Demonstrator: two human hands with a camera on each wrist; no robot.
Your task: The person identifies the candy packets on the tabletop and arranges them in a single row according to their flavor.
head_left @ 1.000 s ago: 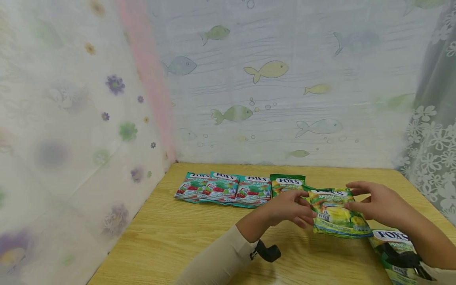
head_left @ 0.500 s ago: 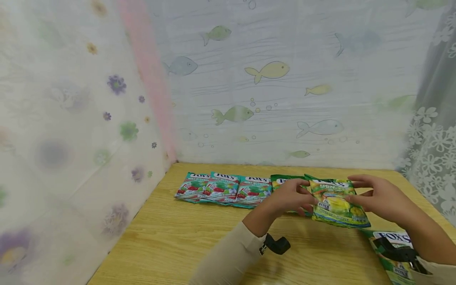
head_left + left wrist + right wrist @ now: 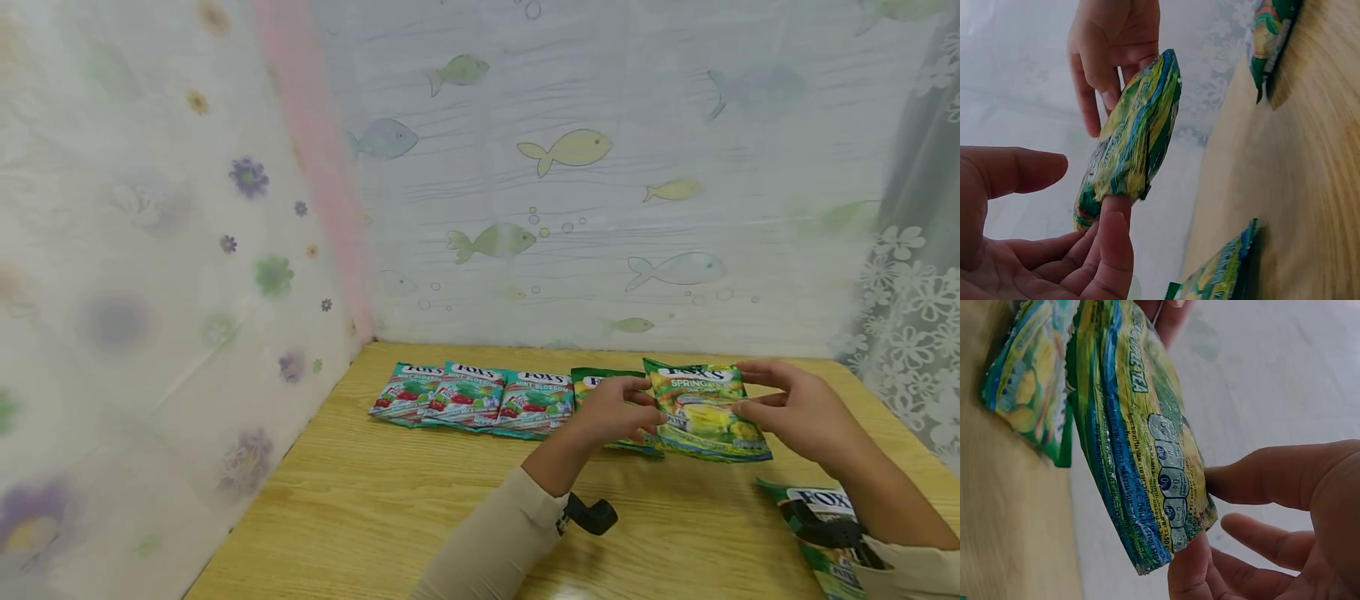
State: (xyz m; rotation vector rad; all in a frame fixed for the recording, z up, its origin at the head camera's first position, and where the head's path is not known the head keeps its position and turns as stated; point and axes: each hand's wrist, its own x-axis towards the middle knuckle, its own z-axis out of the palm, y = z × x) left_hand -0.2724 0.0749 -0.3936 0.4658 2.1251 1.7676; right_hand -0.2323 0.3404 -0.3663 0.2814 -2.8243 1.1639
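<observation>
A green and yellow candy bag [image 3: 705,417] is raised above the table between both hands. My right hand [image 3: 810,412] pinches its right edge, thumb on the front and fingers behind, as the right wrist view also shows on the bag [image 3: 1141,444]. At the opposite edge is my left hand [image 3: 611,412]. The left wrist view has its fingers [image 3: 1115,240] against the bag [image 3: 1129,137], while the thumb [image 3: 1035,170] stands apart from it. Partly hidden behind the left hand, another green candy bag [image 3: 592,382] lies on the table.
Three teal mint candy bags [image 3: 534,404] lie overlapping in a row on the wooden table [image 3: 360,500], left of the green one. A further green candy bag [image 3: 825,567] is at lower right, partly under my right wrist. A fish-patterned sheet [image 3: 570,208] hangs behind the table.
Both hands have moved away from me with the raised candy bag, which now sits farther back, right beside the green bag in the row. The teal bags have stayed put.
</observation>
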